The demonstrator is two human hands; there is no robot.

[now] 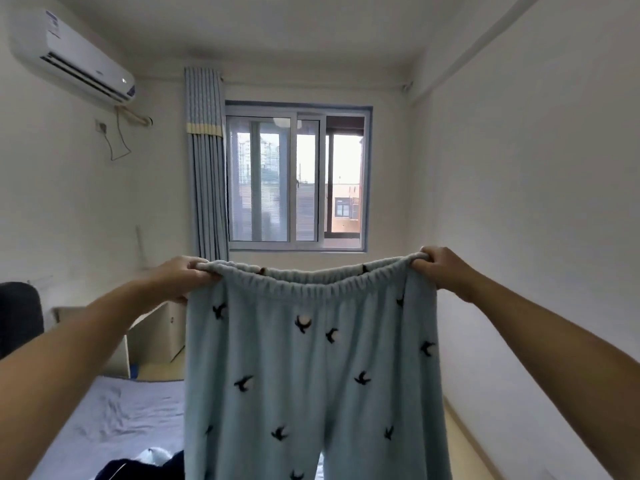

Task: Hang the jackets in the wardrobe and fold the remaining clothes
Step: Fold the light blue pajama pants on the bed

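The fingers (195, 264) of the left hand (180, 277) were curled over one end of the elastic waistband (311, 284), pinching it. The right hand (441, 270) pinched the other end, and the band was stretched between them. From it the pale blue trousers (311, 368) hung in the air above the bed (114, 417), where a dark garment (138, 467) lay. This looked like the opening of a fold. The next move probably called for bringing the hands together to lay leg on leg.
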